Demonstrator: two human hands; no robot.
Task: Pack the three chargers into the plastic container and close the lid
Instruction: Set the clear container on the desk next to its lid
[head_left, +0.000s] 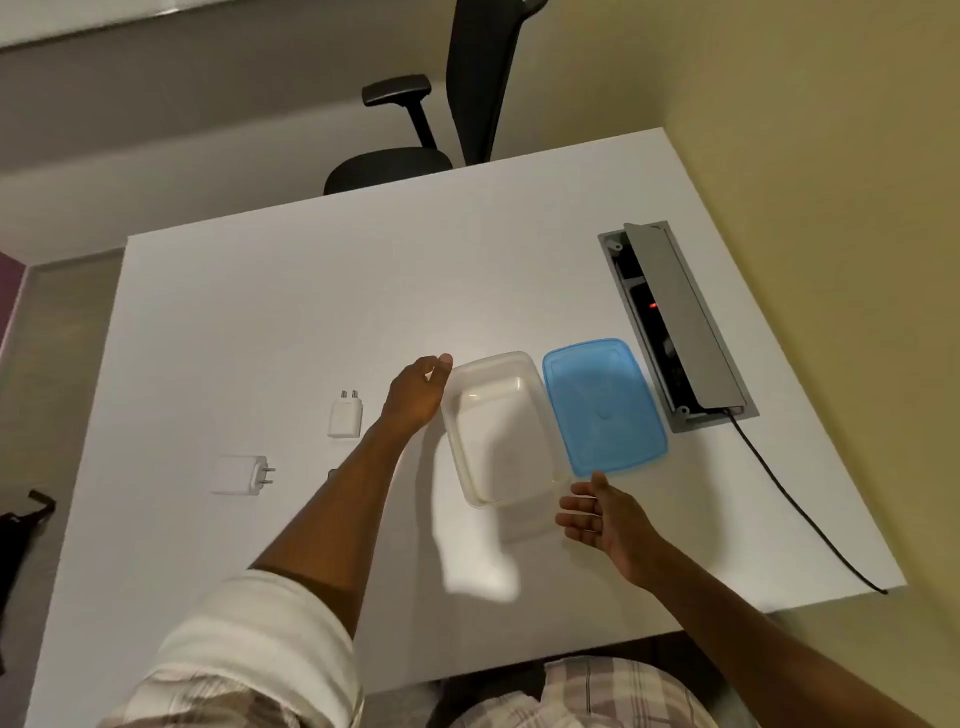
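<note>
The clear plastic container (501, 431) stood open on the white table (311, 291), between the two hands. The left hand (415, 395) was at its left wall, near the far corner, fingers loosely curled and the thumb raised; it was touching or almost touching the rim, and I cannot tell which. It held nothing. The right hand (602, 512) was just beside the near right corner of the container, palm turned up and fingers spread, also holding nothing.

The blue lid (602, 405) lay flat on the table, touching the right side of the container, just beyond the right hand. It was a rounded rectangle of translucent plastic with a raised border.

Two white chargers lay to the left of the left arm. The nearer charger (345, 415) was a small smooth block with two round pins pointing away from the person. The farther charger (238, 474) was a wider block, lying well apart from the hands, with two flat pins pointing to the right. A small dark thing showed at the edge of the left forearm, mostly hidden, so I cannot say what it was.

The container was empty, with thin glossy walls and rounded corners. The table surface was matte and plain. The rolled sleeve (249, 639) on the left arm was of pale checked cloth.
</note>
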